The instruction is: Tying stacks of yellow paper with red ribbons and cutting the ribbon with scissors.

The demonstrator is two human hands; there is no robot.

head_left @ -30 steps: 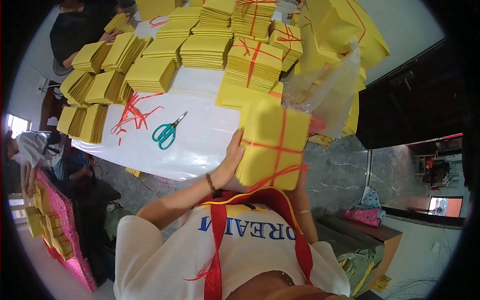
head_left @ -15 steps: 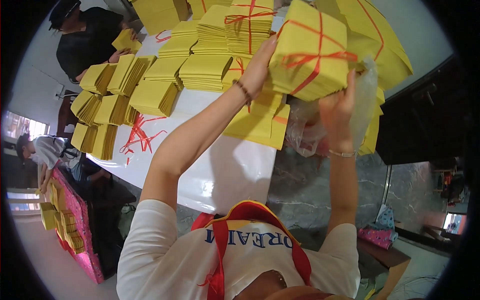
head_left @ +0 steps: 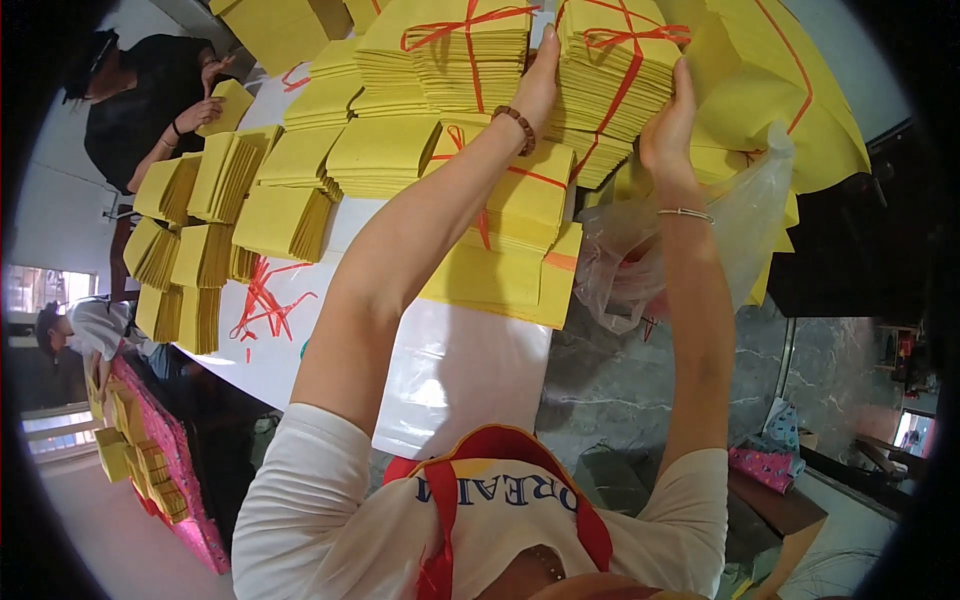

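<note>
Since half a second ago the tied yellow bundle point(head_left: 620, 70) has travelled farther out over the table. The left hand point(head_left: 537, 85) and right hand point(head_left: 668, 130) press its two sides, clamped on it. It could slip if they ease. Stacks of yellow paper point(head_left: 450, 60) crowd beneath; bare white table point(head_left: 450, 370) lies nearer the person.

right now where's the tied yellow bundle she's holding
In the head view it is top right of centre: the tied yellow bundle sits between the left hand and right hand, above the clear plastic bag.
</note>
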